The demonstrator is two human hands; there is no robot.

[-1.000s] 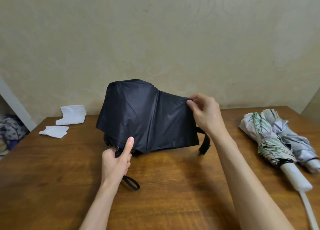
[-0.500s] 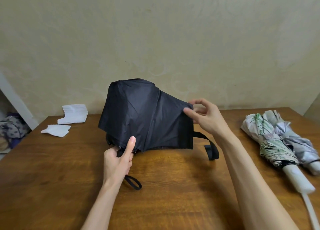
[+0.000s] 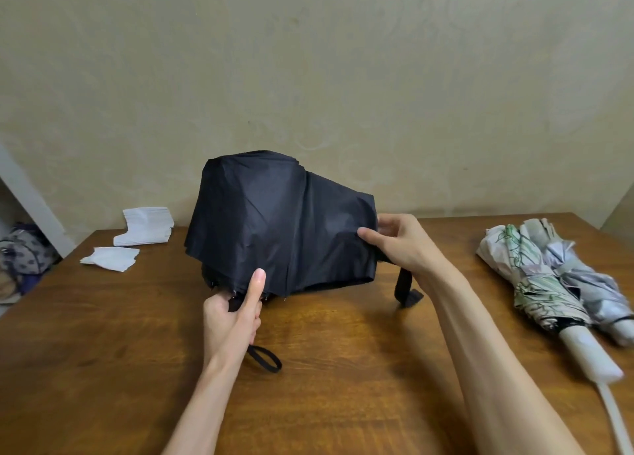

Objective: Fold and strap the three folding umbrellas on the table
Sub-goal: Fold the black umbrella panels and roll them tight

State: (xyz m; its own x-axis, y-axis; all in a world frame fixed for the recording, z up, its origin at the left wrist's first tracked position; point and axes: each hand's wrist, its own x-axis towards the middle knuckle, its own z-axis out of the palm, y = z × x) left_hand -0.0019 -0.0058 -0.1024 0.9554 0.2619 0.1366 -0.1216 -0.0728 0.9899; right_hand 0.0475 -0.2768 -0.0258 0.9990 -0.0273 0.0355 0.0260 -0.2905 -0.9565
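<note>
Nearest the camera, both bare forearms reach out over the brown wooden desk (image 3: 103, 334). A black wrist loop (image 3: 266, 358) lies on the desk just beside the left wrist. The left grip (image 3: 233, 314) is curled round the base of the black umbrella (image 3: 274, 221), with the thumb raised and pressed flat against the lower hem of the canopy. What the fingers enclose is hidden by fabric and is probably the handle. The black umbrella sits at the middle of the desk, collapsed but unrolled, its canopy loose and bulging upward. At its right edge, the right grip (image 3: 398, 245) pinches the cloth between thumb and fingers. Beneath that wrist the black strap (image 3: 406, 290) hangs down, its end touching the desk.

To the right, well apart, two more umbrellas lie side by side and touching. One is a leaf-patterned umbrella (image 3: 528, 276) with a white handle (image 3: 586, 355) pointing toward the camera. The other is a grey umbrella (image 3: 590, 283) on its far side. Both are gathered but rumpled.

At the far left of the desk lie a small white paper (image 3: 109, 258) and, behind it, a white paper stack (image 3: 145, 226). Off the desk's left edge lies a patterned bag (image 3: 24, 252). A beige wall (image 3: 308, 77) stands behind.
</note>
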